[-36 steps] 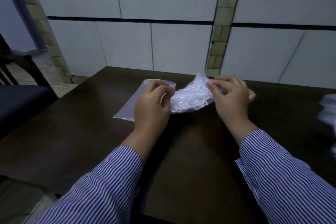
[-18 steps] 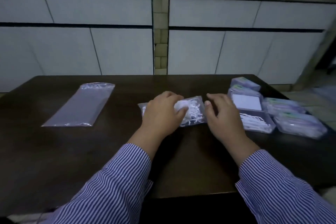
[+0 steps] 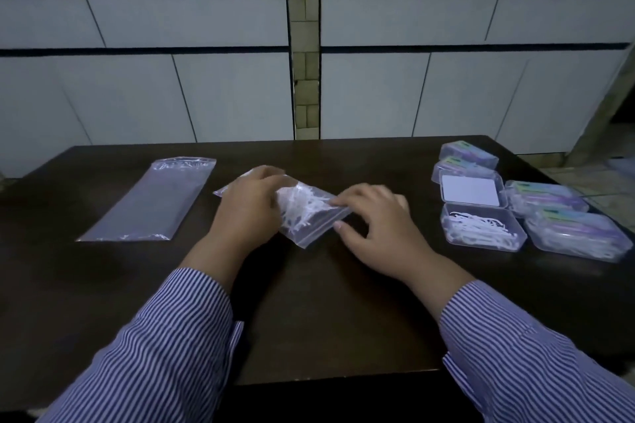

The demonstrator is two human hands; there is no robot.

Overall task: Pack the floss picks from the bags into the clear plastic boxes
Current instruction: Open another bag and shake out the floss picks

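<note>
At the far left of the dark, smooth desk [image 3: 309, 302] an empty clear bag [image 3: 147, 199] lies flat, a long glossy rectangle with a zip strip along its far edge, well apart from both hands.

Near the middle, the left hand [image 3: 249, 209] has its grip closed around the left part of a second clear bag [image 3: 309, 216], fingers curled over the top of the film and knuckles toward the camera. This bag is thin, crinkled plastic, and a tangled clump of white floss picks [image 3: 299, 209] is bunched inside it just beside the left fingertips. The bag sits low over the desk at a tilt; whether its near corner touches the wood cannot be told.

The right hand [image 3: 374, 220] grasps the bag's right end, fingers bent down over the film and the thumb tucked beneath its edge. Both arms wear blue-and-white striped sleeves.

To the right stands an open clear box [image 3: 481, 227], a rigid rounded rectangle holding a loose layer of white picks; its lid [image 3: 470, 191] is folded back on the far side and shows a white card. Around it sit four closed boxes [image 3: 577, 237] of the same clear plastic with pastel labels, two behind and two to the right.
</note>
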